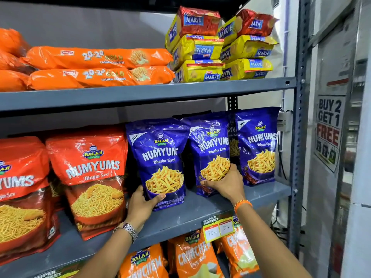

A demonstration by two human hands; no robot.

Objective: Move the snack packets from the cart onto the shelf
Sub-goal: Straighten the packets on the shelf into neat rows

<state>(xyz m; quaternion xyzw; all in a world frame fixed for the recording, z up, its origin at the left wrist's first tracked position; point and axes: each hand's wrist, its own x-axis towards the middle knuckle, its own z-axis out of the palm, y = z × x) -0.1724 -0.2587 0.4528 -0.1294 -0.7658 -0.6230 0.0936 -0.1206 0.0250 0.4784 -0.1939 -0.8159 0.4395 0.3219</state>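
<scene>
On the middle shelf (200, 205), three blue packets stand upright in a row, right of the red packets (88, 177). Left hand (140, 205) grips the lower left corner of the left blue packet (160, 157). Right hand (224, 185) grips the base of the middle blue packet (210, 149). Third blue packet (259, 145) stands untouched at the right end.

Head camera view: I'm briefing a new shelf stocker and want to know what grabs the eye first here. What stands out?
The two hands on the middle shelf stand out first: the left hand grips one blue Numyums pouch and the right hand holds the next blue pouch. To their left stand red Numyums pouches. Above, orange cookie rolls and stacked yellow Marie packs fill the upper shelf.
</scene>
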